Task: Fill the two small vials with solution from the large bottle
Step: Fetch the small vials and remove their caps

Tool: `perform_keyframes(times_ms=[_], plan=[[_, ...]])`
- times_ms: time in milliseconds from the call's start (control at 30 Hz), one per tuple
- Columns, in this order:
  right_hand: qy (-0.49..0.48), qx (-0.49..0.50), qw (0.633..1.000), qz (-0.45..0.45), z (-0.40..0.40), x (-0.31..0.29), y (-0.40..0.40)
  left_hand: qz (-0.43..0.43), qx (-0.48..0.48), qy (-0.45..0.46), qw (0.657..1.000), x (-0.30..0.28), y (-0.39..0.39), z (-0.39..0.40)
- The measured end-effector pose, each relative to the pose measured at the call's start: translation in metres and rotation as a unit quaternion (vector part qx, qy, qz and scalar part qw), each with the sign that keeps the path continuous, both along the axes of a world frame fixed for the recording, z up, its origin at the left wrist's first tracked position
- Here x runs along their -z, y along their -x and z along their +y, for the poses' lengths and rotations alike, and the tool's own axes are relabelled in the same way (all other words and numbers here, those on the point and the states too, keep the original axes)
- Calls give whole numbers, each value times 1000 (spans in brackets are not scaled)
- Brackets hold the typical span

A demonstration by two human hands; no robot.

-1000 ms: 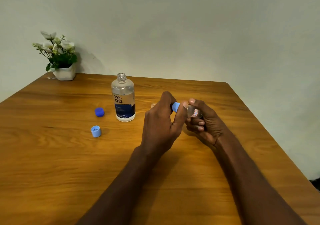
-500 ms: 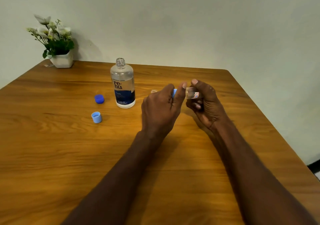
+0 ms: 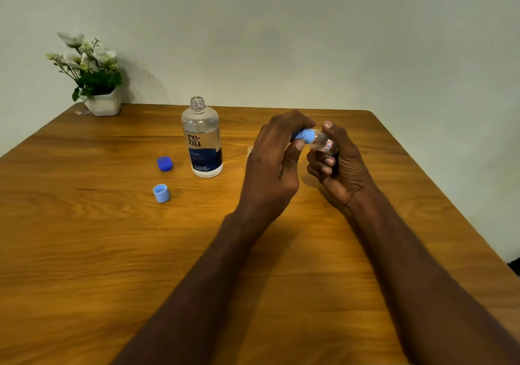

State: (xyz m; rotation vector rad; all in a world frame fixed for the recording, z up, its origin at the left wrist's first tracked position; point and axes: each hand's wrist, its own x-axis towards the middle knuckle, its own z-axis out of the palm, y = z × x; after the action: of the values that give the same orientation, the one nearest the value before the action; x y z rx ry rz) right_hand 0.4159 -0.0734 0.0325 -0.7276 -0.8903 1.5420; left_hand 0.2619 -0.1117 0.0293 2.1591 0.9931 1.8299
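Observation:
The large clear bottle [image 3: 204, 139] with a dark blue label stands uncapped on the wooden table [image 3: 84, 252], left of my hands. My right hand [image 3: 340, 164] grips a small clear vial [image 3: 323, 145] tilted sideways above the table. My left hand [image 3: 274, 167] pinches the light blue cap [image 3: 305, 135] sitting on that vial's neck. A second small vial [image 3: 250, 149] is barely visible behind my left hand. A dark blue cap [image 3: 165, 163] and a light blue cap [image 3: 161, 193] lie on the table left of the bottle.
A white pot of artificial flowers [image 3: 98, 88] stands in the far left corner by the wall. The table's right edge runs diagonally close to my right forearm.
My hands stay together on the vial and its cap; the light blue cap shows more between my left fingers now. The camera view has shifted.

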Motion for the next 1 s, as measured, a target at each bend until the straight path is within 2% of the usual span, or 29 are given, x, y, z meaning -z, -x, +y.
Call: perform_keyframes(times_ms=[200,367,500,667,833,1000], plan=[[-12,-42,999,-16,-1,4,0,-64,-44,12,997,-7,1,-4],[-51,-139,987,-55,-1,3,-6,-112,-54,44,991,-9,4,-5],[-71,-204,974,-74,-2,-1,-7,-110,-66,43,991,-10,3,-4],[-67,-206,975,-51,-2,0,-4,-72,-33,18,997,-11,3,-4],[-66,-186,980,-24,1,2,-6,-70,-4,26,997,-7,4,-1],[-77,-193,978,-19,1,2,-4,-68,-15,37,997,-9,7,-1]])
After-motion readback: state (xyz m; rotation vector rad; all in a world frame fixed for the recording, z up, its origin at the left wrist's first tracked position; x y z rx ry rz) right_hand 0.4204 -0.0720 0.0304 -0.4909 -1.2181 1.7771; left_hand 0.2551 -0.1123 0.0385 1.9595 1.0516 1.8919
